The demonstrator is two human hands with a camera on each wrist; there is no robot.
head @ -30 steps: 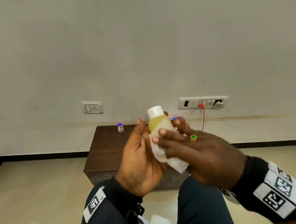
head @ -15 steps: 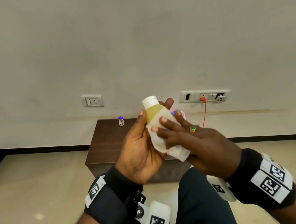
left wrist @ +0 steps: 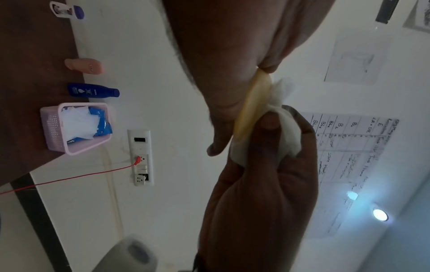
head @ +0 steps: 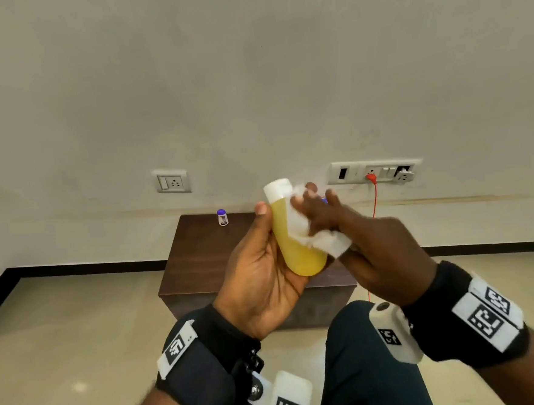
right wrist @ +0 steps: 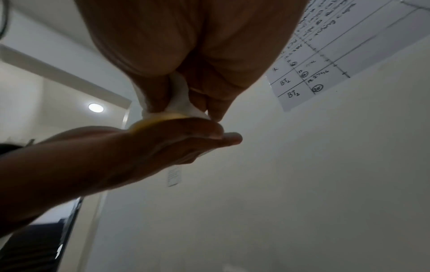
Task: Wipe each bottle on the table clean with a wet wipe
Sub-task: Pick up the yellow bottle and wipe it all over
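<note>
My left hand (head: 263, 234) grips a yellow bottle (head: 296, 254) with a white cap, tilted to the left above the dark wooden table (head: 200, 254). My right hand (head: 326, 217) pinches a white wet wipe (head: 328, 244) and presses it on the bottle's upper right side, near the cap. The left wrist view shows the bottle (left wrist: 253, 103) edge-on, with the wipe (left wrist: 287, 132) bunched under my right thumb. A small purple-capped bottle (head: 222, 217) stands at the table's back left. A pink bottle (left wrist: 85, 65) and a blue bottle (left wrist: 93, 91) also stand on the table.
A pink basket (left wrist: 53, 128) with wipes and a blue pack sits on the table beside the blue bottle. A red cable (head: 374, 201) hangs from the wall socket at the table's right. My knee (head: 364, 353) is below the hands, with tiled floor around.
My right hand slid the wipe up the bottle from its lower body to near the cap, baring the yellow lower part. The bottle tipped further to the left.
</note>
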